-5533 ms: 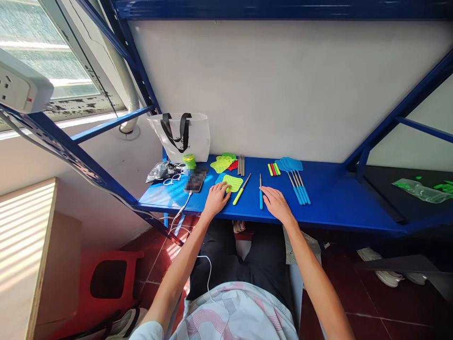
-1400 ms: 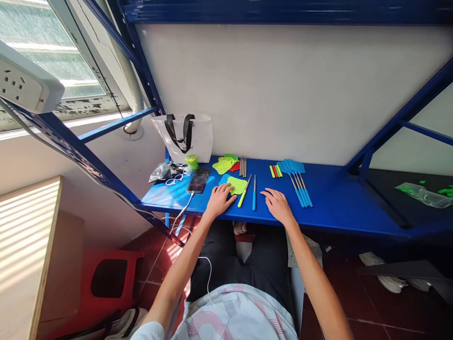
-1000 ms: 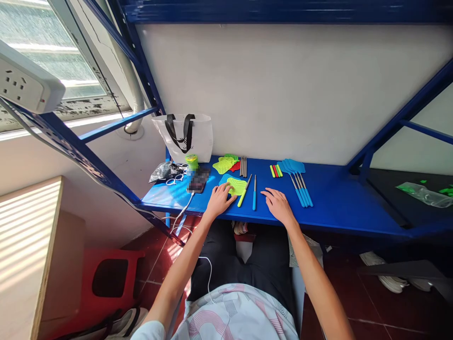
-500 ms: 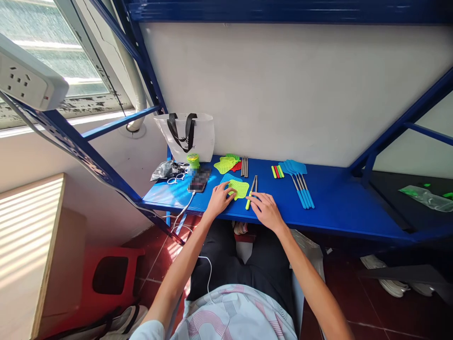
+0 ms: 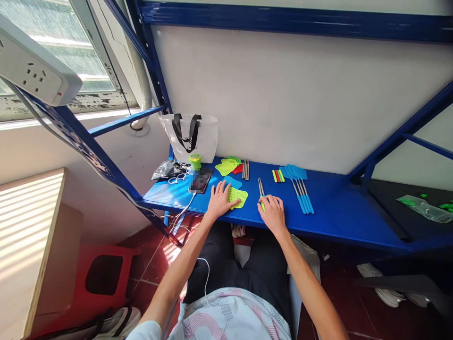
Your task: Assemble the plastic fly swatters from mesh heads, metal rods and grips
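The right hand (image 5: pixel 272 216) is narrowed, its fingers curled around the lower end of two thin metal rods (image 5: pixel 260 187), with a yellow-green handle (image 5: pixel 262 206) showing at the fingertips. The rods lie pointing away from the body. The left hand (image 5: pixel 221 200) lies open and flat on the bench (image 5: pixel 329 222), fingers spread and apparently holding nothing, its fingertips just beside a yellow-green mesh swatter head (image 5: pixel 238 197). That placing looks meant to keep the head within easy reach. One blue mesh swatter head (image 5: pixel 232 182) lies just behind it. Farther back are three overlapping mesh heads (image 5: pixel 225 166), in yellow-green, green and red, and beside them a tight row of about four metal rods (image 5: pixel 246 170). To the right, about four short colored handles (image 5: pixel 278 175) sit side by side, then about four finished blue fly swatters (image 5: pixel 299 194) fanned together. Parts seem grouped by kind so each can be picked up without searching. Left of the hands sit one phone (image 5: pixel 200 182), its screen blurred, on a white cable (image 5: pixel 187 203), one green-topped bottle (image 5: pixel 194 162), one pair of white-handled scissors (image 5: pixel 177 178), one foil bag (image 5: pixel 166 170) and one white tote bag (image 5: pixel 187 139).
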The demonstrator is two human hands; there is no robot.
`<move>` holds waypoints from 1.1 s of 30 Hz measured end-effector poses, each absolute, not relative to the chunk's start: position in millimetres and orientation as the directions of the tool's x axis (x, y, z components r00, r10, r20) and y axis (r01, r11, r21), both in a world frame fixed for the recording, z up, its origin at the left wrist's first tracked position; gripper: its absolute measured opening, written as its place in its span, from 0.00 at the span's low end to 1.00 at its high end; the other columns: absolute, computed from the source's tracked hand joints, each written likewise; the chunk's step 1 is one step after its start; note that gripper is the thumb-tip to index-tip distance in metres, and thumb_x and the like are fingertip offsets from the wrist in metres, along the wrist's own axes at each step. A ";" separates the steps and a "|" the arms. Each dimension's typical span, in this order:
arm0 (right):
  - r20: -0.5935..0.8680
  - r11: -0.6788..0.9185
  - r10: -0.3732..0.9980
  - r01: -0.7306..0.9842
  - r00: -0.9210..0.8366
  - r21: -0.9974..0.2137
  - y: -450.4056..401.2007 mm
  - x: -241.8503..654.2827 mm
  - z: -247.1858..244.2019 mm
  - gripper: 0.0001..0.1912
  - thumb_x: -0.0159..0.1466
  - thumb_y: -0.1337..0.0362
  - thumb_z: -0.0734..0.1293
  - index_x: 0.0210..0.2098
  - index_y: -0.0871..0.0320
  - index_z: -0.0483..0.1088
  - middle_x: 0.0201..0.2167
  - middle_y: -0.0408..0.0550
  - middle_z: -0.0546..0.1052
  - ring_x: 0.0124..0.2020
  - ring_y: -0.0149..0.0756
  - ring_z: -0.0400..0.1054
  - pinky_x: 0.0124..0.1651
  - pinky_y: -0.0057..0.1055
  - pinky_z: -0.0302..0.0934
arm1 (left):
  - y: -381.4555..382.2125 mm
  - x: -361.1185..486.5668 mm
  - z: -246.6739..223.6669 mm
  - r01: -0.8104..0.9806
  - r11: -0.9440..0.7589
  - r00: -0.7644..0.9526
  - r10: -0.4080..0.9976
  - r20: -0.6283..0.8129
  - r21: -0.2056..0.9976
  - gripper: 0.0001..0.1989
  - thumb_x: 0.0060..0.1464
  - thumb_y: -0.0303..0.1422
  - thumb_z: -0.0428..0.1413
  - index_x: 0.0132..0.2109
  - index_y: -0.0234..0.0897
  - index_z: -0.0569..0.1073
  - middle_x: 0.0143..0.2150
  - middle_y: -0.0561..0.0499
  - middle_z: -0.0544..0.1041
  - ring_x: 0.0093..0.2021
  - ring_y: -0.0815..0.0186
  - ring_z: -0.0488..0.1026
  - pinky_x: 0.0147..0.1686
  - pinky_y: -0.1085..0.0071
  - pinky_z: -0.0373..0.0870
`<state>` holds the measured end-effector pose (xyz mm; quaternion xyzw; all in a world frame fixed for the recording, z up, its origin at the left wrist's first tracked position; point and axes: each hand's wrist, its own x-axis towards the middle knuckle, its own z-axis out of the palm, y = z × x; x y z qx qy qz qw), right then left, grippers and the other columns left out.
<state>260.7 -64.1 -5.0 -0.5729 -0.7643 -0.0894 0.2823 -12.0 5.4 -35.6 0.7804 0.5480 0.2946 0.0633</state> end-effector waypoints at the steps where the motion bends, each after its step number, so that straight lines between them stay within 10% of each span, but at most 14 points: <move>1: 0.527 0.312 0.833 0.930 -0.170 -0.194 -63.1 268.6 -7.2 0.14 0.79 0.60 0.62 0.50 0.51 0.80 0.49 0.56 0.82 0.52 0.52 0.76 0.65 0.54 0.64 | 5.6 -12.0 -35.6 0.816 -0.390 0.225 0.894 0.387 0.426 0.40 0.67 0.63 0.61 0.74 0.45 0.71 0.83 0.35 0.61 0.84 0.37 0.53 0.82 0.33 0.43; 9: 0.507 0.252 0.856 0.938 -0.102 -0.238 -53.3 310.4 -22.7 0.18 0.78 0.60 0.58 0.61 0.50 0.75 0.53 0.57 0.81 0.54 0.54 0.75 0.58 0.49 0.67 | 11.5 -17.3 -29.4 0.705 -0.415 0.164 0.884 0.437 0.575 0.37 0.58 0.61 0.70 0.60 0.42 0.70 0.76 0.34 0.69 0.81 0.39 0.60 0.78 0.40 0.53; 15: 0.484 0.241 0.870 0.936 -0.091 -0.257 -49.2 314.8 -25.6 0.21 0.82 0.47 0.56 0.50 0.50 0.75 0.50 0.57 0.80 0.51 0.53 0.75 0.54 0.47 0.67 | 15.0 -21.9 -14.0 0.537 -0.376 0.011 0.898 0.440 0.755 0.28 0.59 0.61 0.68 0.46 0.43 0.73 0.52 0.42 0.80 0.57 0.45 0.77 0.59 0.50 0.73; 21: 0.508 0.259 0.860 0.901 -0.051 -0.349 -43.5 316.6 -31.4 0.29 0.83 0.41 0.52 0.43 0.51 0.75 0.56 0.59 0.79 0.56 0.54 0.75 0.57 0.49 0.67 | 4.4 -20.9 0.4 0.143 -0.343 -0.157 0.918 0.364 0.928 0.30 0.62 0.61 0.66 0.33 0.42 0.67 0.32 0.53 0.67 0.34 0.60 0.72 0.36 0.65 0.71; 26: 0.529 0.314 0.848 0.797 0.009 -0.516 -44.0 318.7 -23.5 0.30 0.82 0.39 0.53 0.45 0.50 0.77 0.46 0.58 0.83 0.49 0.53 0.77 0.52 0.46 0.69 | 11.3 -19.9 -0.8 -0.287 -0.263 -0.239 0.951 0.197 0.921 0.29 0.60 0.63 0.65 0.42 0.44 0.67 0.34 0.54 0.71 0.32 0.62 0.75 0.28 0.69 0.71; 33: 0.521 0.329 0.852 0.818 -0.041 -0.472 -58.8 308.5 -10.5 0.29 0.84 0.44 0.53 0.57 0.51 0.80 0.43 0.55 0.85 0.46 0.52 0.78 0.53 0.44 0.70 | 19.0 -18.2 -11.4 -0.198 -0.154 -0.047 0.988 0.147 0.968 0.20 0.58 0.51 0.66 0.45 0.44 0.72 0.39 0.49 0.79 0.40 0.54 0.83 0.34 0.61 0.79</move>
